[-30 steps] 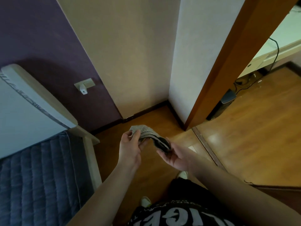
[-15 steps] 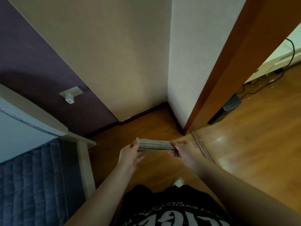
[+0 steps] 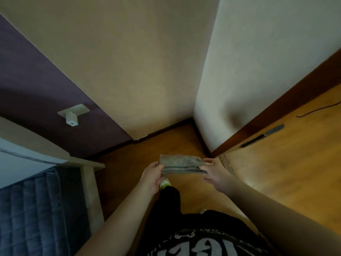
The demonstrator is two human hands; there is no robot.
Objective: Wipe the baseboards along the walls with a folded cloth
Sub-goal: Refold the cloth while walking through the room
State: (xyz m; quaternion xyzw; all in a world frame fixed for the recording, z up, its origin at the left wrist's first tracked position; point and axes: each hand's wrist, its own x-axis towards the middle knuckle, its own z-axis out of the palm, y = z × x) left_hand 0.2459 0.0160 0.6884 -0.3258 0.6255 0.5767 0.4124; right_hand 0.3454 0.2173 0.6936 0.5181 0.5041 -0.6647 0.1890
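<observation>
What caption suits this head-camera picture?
Both hands, left and right, hold a folded cloth above the floor near the corner baseboard.

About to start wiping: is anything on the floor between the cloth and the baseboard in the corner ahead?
Nothing visible. Both hands, left hand and right hand, hold the folded cloth above bare wooden floor, which runs unobstructed to the dark baseboard.

Glossy wood floor [image 3: 276,172], matt cloth [image 3: 181,164]
</observation>
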